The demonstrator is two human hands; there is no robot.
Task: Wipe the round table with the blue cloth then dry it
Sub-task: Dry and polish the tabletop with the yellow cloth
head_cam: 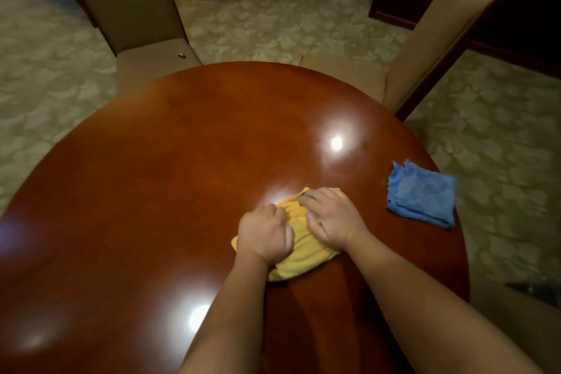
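Drying step, by the look of it: left hand curled on the yellow cloth, right hand pressing it with fingers spread, near the table's middle. Blue cloth folded at 3 o'clock by the rim, untouched (wiping probably done). Next, probably: sweep yellow cloth outward over the remaining surface.

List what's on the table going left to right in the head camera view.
Left hand gripping the yellow cloth → right hand pressing on the same cloth → folded blue cloth near the table's right edge.
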